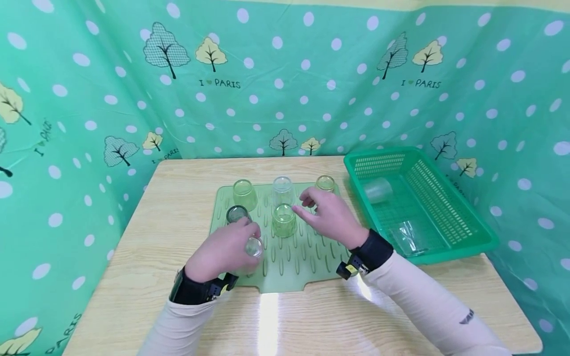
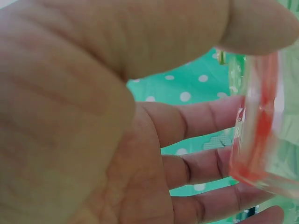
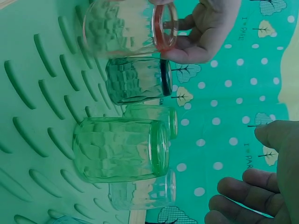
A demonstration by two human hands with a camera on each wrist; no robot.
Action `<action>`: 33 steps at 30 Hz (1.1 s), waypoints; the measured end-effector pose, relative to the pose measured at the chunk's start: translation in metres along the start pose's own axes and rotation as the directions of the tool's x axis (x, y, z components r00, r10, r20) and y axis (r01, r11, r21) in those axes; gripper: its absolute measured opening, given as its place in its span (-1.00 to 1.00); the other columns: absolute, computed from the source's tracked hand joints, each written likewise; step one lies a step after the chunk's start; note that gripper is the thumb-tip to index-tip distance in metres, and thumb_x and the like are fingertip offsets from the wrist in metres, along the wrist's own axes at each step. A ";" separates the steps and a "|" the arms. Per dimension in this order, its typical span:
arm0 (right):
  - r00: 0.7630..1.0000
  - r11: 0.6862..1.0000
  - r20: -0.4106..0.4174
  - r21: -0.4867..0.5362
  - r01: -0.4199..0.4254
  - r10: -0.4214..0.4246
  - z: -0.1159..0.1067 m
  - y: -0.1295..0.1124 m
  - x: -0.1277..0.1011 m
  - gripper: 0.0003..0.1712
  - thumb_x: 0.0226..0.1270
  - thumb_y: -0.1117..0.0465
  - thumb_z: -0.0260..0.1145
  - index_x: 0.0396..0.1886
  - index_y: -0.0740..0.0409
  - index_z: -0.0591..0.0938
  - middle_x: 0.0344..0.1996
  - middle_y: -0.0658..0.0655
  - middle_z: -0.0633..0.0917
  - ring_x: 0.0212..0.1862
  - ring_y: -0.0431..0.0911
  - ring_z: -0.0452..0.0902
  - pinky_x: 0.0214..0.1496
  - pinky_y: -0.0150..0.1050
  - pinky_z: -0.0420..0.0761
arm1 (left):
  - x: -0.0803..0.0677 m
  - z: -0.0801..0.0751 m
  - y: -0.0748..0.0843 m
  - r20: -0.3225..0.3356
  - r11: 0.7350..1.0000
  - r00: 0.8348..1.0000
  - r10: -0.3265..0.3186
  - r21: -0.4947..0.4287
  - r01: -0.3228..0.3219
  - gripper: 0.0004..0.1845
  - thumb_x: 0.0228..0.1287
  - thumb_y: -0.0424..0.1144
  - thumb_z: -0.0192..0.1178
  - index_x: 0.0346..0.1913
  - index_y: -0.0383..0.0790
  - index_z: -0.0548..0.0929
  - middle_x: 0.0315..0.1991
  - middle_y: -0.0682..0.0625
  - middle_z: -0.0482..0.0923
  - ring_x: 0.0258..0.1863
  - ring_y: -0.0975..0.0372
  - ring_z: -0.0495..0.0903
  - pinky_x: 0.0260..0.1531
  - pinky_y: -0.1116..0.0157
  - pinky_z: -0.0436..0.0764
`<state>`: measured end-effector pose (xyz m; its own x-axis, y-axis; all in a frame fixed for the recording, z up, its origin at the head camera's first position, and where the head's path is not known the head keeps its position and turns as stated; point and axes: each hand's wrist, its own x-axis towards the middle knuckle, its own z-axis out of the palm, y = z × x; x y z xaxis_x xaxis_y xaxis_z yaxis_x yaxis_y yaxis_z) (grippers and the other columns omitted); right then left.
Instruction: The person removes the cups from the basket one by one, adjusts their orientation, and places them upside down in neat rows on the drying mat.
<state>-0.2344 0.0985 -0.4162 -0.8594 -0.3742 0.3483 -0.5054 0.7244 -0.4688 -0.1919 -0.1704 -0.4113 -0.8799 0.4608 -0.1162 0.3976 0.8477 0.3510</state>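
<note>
Two bare hands, left hand [image 1: 224,249] and right hand [image 1: 329,215]. Both arms wear cream long sleeves. Black wrist straps carry small cameras.

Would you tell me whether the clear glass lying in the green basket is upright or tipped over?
Tipped over: the clear glass lies on its side on the basket floor.

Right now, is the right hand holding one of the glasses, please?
No, the right hand hovers open above the mat, touching no glass; the left hand holds one.

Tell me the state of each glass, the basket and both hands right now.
Left hand: grips a clear glass.
Right hand: open, holding nothing.
Five glasses on the green mat: upside down.
Basket: holds a clear glass on its side.
</note>
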 end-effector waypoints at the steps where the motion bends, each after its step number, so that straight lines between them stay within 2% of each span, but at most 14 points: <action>1: 1.000 1.000 0.003 -0.001 -0.005 0.005 0.000 0.000 0.000 -0.67 0.46 -0.03 0.39 -0.07 0.13 0.68 -0.25 0.07 0.76 -0.21 -0.10 0.68 -0.16 -0.15 0.70 | 0.000 0.000 -0.001 0.004 1.000 1.000 -0.010 -0.007 0.010 -0.60 -0.04 -0.07 0.46 -0.11 -0.07 0.62 -0.18 0.04 0.52 -0.44 0.22 0.50 -0.40 0.23 0.57; 7: 1.000 1.000 0.017 0.001 -0.014 0.014 0.003 0.002 0.002 -0.69 0.47 -0.01 0.38 -0.09 0.15 0.67 -0.25 0.11 0.77 -0.19 -0.05 0.70 -0.16 -0.14 0.70 | -0.001 0.002 -0.005 0.024 0.998 0.998 -0.065 0.014 0.065 -0.57 -0.21 -0.18 0.41 -0.16 -0.11 0.56 -0.22 0.03 0.45 -0.41 0.16 0.47 -0.42 0.21 0.52; 10: 1.000 1.000 0.016 -0.002 -0.008 0.008 0.005 0.004 0.002 -0.70 0.48 0.00 0.37 -0.09 0.15 0.66 -0.25 0.12 0.77 -0.20 0.00 0.71 -0.17 -0.13 0.70 | -0.002 0.002 -0.009 0.033 0.996 0.996 -0.085 0.015 0.085 -0.57 -0.20 -0.19 0.40 -0.17 -0.12 0.54 -0.21 0.02 0.44 -0.37 0.14 0.47 -0.38 0.20 0.53; 14: 1.000 1.000 0.020 -0.009 -0.024 0.024 0.007 0.007 0.003 -0.70 0.49 0.01 0.35 -0.07 0.16 0.66 -0.24 0.13 0.77 -0.18 0.03 0.72 -0.17 -0.11 0.70 | -0.003 0.004 -0.014 0.050 0.996 0.994 -0.093 -0.008 0.094 -0.49 -0.23 -0.23 0.47 -0.12 -0.15 0.53 -0.20 -0.02 0.44 -0.32 0.12 0.46 -0.35 0.19 0.53; 17: 0.999 0.999 0.038 -0.031 -0.031 0.032 0.009 0.010 0.005 -0.65 0.50 0.01 0.33 0.02 0.19 0.66 -0.15 0.16 0.76 -0.11 0.03 0.71 -0.10 -0.08 0.71 | -0.003 0.007 -0.017 0.061 0.997 0.995 -0.081 -0.009 0.082 -0.44 -0.26 -0.25 0.49 -0.08 -0.15 0.52 -0.20 -0.03 0.43 -0.27 0.10 0.44 -0.33 0.16 0.54; 19: 0.998 0.998 0.057 -0.062 -0.019 0.023 0.010 0.012 0.007 -0.59 0.51 0.01 0.32 0.11 0.23 0.64 -0.05 0.18 0.74 -0.02 0.04 0.69 -0.02 -0.05 0.71 | -0.003 0.009 -0.018 0.067 0.997 0.994 -0.081 -0.009 0.082 -0.42 -0.24 -0.24 0.50 -0.03 -0.16 0.55 -0.17 -0.04 0.46 -0.22 0.09 0.46 -0.28 0.14 0.57; 23: 0.997 0.993 0.082 -0.118 0.013 -0.004 0.008 0.015 0.014 -0.54 0.52 0.04 0.30 0.22 0.25 0.59 0.08 0.22 0.67 0.08 0.07 0.63 0.08 -0.01 0.69 | -0.003 0.007 -0.017 0.058 0.993 0.993 -0.104 -0.048 0.107 -0.37 -0.05 -0.16 0.43 0.17 -0.24 0.59 0.02 -0.10 0.57 -0.07 0.10 0.55 -0.07 0.06 0.64; 26: 0.998 0.991 0.069 -0.134 0.020 -0.011 0.005 0.018 0.019 -0.55 0.50 0.07 0.31 0.22 0.25 0.58 0.08 0.24 0.65 0.09 0.08 0.61 0.08 -0.01 0.69 | 0.000 0.001 -0.017 -0.002 0.993 0.996 -0.088 -0.082 0.088 -0.41 0.19 -0.08 0.36 0.24 -0.31 0.58 0.10 -0.16 0.62 -0.01 0.09 0.61 0.04 0.02 0.66; 29: 0.998 0.989 0.057 -0.144 0.035 -0.027 0.003 0.020 0.025 -0.56 0.49 0.09 0.32 0.23 0.23 0.58 0.10 0.22 0.65 0.14 0.09 0.60 0.17 -0.01 0.66 | 0.007 -0.008 -0.020 -0.106 0.997 0.994 -0.021 -0.070 0.014 -0.45 0.36 -0.02 0.33 0.26 -0.31 0.57 0.14 -0.17 0.62 0.08 0.03 0.63 0.11 -0.02 0.65; 31: 0.997 0.987 0.065 -0.154 0.051 -0.042 0.003 0.020 0.029 -0.53 0.50 0.09 0.32 0.28 0.22 0.57 0.14 0.21 0.65 0.19 0.09 0.58 0.25 0.00 0.63 | 0.015 -0.014 -0.022 -0.180 0.998 0.982 0.051 -0.023 -0.056 -0.46 0.43 0.00 0.30 0.29 -0.27 0.56 0.18 -0.15 0.60 0.14 0.01 0.62 0.14 -0.02 0.65; 33: 0.994 0.981 0.084 -0.175 0.079 -0.065 0.005 0.020 0.034 -0.47 0.51 0.07 0.30 0.36 0.21 0.54 0.21 0.22 0.63 0.27 0.11 0.54 0.31 0.02 0.59 | 0.025 -0.019 -0.025 -0.224 0.991 0.965 0.133 0.035 -0.128 -0.43 0.46 0.00 0.27 0.39 -0.24 0.51 0.28 -0.17 0.54 0.23 -0.01 0.57 0.21 -0.03 0.61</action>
<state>-0.2736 0.0973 -0.4174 -0.8281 -0.4679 0.3088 -0.5505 0.7828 -0.2901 -0.2293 -0.1851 -0.4051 -0.8549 0.4987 0.1426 0.5161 0.7903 0.3301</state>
